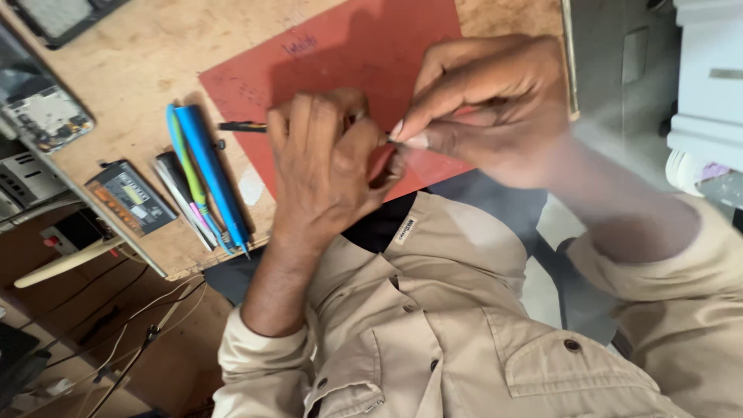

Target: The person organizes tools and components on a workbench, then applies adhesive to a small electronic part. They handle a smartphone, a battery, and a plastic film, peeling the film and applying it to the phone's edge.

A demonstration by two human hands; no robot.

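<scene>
My left hand (325, 174) is curled over the red mat (348, 54), fingers closed around a small dark part (385, 166) that is mostly hidden in the fist. My right hand (487, 101) reaches in from the right. Its thumb and forefinger pinch a tiny piece (395, 142) right at the left fingertips; I cannot tell what that piece is. A slim black tool (241, 126) pokes out to the left from behind my left hand and lies on the mat. Both hands hover just above my beige shirt (449, 310).
On the wooden bench (147, 62), left of the mat, lie a blue tool (213, 174), a green pen (186, 166) and a black battery pack (130, 197). An opened phone (42, 116) lies at far left. Wires (131, 340) hang below the bench edge.
</scene>
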